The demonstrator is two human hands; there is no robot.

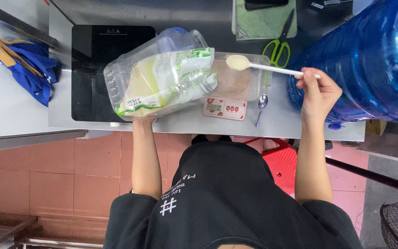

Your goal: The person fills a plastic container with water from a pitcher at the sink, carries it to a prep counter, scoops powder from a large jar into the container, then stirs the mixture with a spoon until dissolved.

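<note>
Tilting a clear jar (162,76) mouth toward three o'clock, left hand (143,121) gripping its base, mostly hidden; right hand (316,90) pinching a white spoon (263,66) heaped with powder, level above the scale's container (236,80) on the counter (282,117).

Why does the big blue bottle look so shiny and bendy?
Head view: light glares in white streaks off the blue bottle; the wide lens bends things near the edges; the jar also catches reflections, yet the spoon stays sharp.

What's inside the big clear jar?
Inside the clear jar lies a bag of pale yellow powder. The left hand, under the jar, is mostly hidden.
</note>
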